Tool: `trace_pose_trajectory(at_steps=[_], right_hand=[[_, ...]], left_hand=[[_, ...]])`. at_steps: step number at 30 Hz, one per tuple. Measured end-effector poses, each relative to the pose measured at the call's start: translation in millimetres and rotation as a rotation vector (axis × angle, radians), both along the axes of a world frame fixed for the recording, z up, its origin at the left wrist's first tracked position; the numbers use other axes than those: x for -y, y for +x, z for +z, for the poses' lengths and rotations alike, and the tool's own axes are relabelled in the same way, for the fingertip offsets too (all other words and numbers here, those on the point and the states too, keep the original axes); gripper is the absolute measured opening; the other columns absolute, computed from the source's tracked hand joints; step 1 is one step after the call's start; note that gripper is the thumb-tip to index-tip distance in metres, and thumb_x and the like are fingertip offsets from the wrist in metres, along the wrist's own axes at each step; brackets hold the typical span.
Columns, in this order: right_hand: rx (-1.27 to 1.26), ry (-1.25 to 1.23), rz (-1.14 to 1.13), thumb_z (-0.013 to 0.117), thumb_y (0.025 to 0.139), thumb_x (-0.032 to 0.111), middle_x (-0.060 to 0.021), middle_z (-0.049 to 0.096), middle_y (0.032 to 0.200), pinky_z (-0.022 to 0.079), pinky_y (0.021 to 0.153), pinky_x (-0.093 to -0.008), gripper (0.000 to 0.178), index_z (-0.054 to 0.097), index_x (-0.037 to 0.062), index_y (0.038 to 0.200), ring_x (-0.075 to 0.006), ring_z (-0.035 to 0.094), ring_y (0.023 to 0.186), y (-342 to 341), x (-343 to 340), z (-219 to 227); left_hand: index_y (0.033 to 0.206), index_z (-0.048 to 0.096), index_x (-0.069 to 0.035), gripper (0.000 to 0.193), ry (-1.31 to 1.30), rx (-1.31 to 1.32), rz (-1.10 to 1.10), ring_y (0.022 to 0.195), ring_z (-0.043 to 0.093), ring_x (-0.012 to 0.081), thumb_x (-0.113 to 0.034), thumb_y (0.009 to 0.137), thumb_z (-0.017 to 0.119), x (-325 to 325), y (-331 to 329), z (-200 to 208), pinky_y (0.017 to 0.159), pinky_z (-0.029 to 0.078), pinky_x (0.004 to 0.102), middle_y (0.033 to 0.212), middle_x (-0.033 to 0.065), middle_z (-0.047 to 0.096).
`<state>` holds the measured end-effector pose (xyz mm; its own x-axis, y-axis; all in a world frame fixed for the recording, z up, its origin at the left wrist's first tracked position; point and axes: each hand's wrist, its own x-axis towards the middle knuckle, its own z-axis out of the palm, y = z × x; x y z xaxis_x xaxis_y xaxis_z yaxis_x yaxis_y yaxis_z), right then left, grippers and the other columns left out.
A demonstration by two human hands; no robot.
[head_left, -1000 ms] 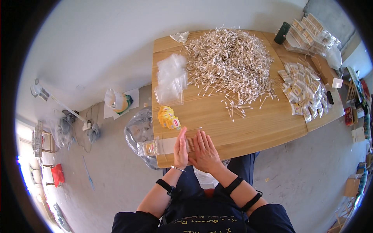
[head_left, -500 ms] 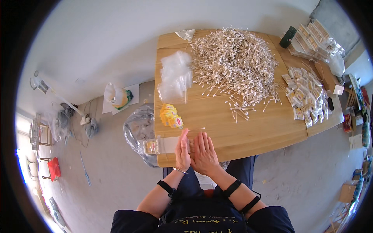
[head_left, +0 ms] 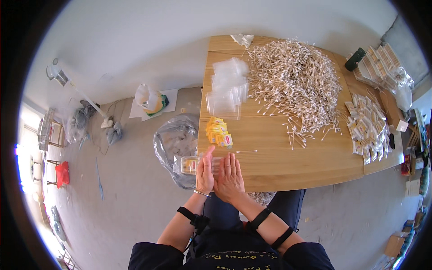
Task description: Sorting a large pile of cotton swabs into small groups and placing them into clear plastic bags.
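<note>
Apparently, you are at the squaring-up step, with a row of cotton swabs (head_left: 217,165) between your palms, lying on the table (head_left: 288,168) near its front left corner. Your left hand (head_left: 205,173) stands on edge, its fingers straight and held together. Your right hand (head_left: 230,177) lies flatter, fingers extended and nearly parallel. Neither hand curls into a grip; the row seems hemmed in between them, though your hands cover much of it, so you cannot tell how firmly it is pressed.

Just left of your left hand, a clear packet (head_left: 190,165) with a yellow label and swabs inside appears to jut past the table's edge. Whether your hand touches it is unclear. A single loose swab (head_left: 247,151) lies beyond your fingertips, near the yellow cards (head_left: 218,133).

As a judgement, your next move calls for even pressure from both sides, keeping the sticks parallel and the row flat, without nudging the packet off the edge.
</note>
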<state>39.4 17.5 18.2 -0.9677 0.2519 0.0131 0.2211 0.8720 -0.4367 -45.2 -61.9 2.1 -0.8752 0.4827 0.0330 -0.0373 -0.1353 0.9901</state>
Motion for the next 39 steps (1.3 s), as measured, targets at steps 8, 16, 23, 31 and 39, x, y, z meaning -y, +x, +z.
trace_pose_trajectory(at_steps=[8, 16, 23, 31, 39], right_hand=[[0.050, 0.043, 0.021, 0.040, 0.090, 0.040, -0.0299, 0.017, 0.151, 0.006, 0.118, -0.0464, 0.075, 0.025, -0.0120, 0.141, -0.0400, 0.009, 0.144, -6.8, 10.5, -1.8], [0.100, 0.091, 0.015, 0.041, 0.089, 0.043, -0.0290, 0.016, 0.152, 0.005, 0.118, -0.0466, 0.078, 0.023, -0.0113, 0.142, -0.0397, 0.009, 0.144, -10.7, 9.8, 0.2], [0.044, 0.065, 0.006, 0.041, 0.089, 0.041, -0.0294, 0.017, 0.151, 0.007, 0.117, -0.0474, 0.076, 0.024, -0.0113, 0.142, -0.0403, 0.011, 0.143, -9.9, 10.7, 0.9], [0.029, 0.060, 0.037, 0.041, 0.089, 0.040, -0.0295, 0.018, 0.151, 0.007, 0.117, -0.0469, 0.076, 0.024, -0.0117, 0.141, -0.0401, 0.010, 0.144, -8.1, 10.9, -1.2], [0.015, 0.075, 0.036, 0.049, 0.087, 0.044, -0.0321, 0.016, 0.150, 0.008, 0.117, -0.0483, 0.085, 0.020, -0.0137, 0.142, -0.0439, 0.011, 0.142, -6.9, 9.1, 2.7]], left_hand=[[0.139, 0.040, 0.003, 0.055, -0.024, -0.048, 0.011, 0.138, 0.031, 0.0260, -0.038, 0.104, 0.030, 10.7, -3.3, 3.1, 0.115, 0.023, 0.0380, 0.145, 0.0159, 0.040], [0.139, 0.038, 0.005, 0.057, -0.142, -0.105, -0.031, 0.140, 0.028, 0.0259, -0.039, 0.103, 0.031, 12.5, -5.4, 6.8, 0.115, 0.020, 0.0377, 0.145, 0.0153, 0.039], [0.141, 0.036, 0.004, 0.057, 0.016, 0.003, -0.037, 0.141, 0.024, 0.0252, -0.039, 0.103, 0.030, 15.3, -6.9, -1.5, 0.116, 0.018, 0.0381, 0.149, 0.0144, 0.034], [0.138, 0.039, 0.002, 0.046, -0.142, -0.081, -0.032, 0.140, 0.028, 0.0259, -0.027, 0.103, 0.036, 17.8, -5.6, 7.7, 0.114, 0.022, 0.0383, 0.147, 0.0153, 0.037], [0.139, 0.036, 0.002, 0.052, -0.723, -0.626, 0.178, 0.137, 0.032, 0.0368, -0.015, 0.093, 0.055, 65.4, -36.5, 25.9, 0.112, 0.027, 0.0417, 0.142, 0.0217, 0.041]])
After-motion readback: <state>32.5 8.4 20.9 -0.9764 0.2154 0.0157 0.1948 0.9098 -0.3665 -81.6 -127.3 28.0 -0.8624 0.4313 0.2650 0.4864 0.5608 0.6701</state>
